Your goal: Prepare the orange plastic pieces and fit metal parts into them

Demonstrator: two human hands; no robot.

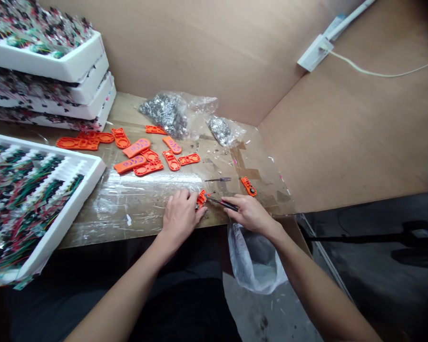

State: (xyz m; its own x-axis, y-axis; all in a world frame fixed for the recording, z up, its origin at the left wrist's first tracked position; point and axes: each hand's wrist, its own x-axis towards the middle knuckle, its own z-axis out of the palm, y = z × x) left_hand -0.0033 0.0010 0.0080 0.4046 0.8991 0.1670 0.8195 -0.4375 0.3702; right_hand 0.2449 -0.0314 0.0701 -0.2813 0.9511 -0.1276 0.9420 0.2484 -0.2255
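Observation:
My left hand (181,213) is closed at the table's front edge, pressing a small orange plastic shell half (201,198) with thin wires and small parts in it. My right hand (251,212) grips a slim tool with a dark handle (230,205) and thin metal tip; its exact kind is unclear. That tip reaches the right end of the shell half. Just beyond lies a small screwdriver (219,179). To the right rests another orange shell half (248,186) with a round dark part in it.
Several orange shell pieces (137,148) lie further back. Behind them are clear bags of small metal parts (167,114). White foam trays (74,71) of wired components are stacked at left, with another tray (92,166) nearer. A plastic bag (240,261) hangs below the table edge.

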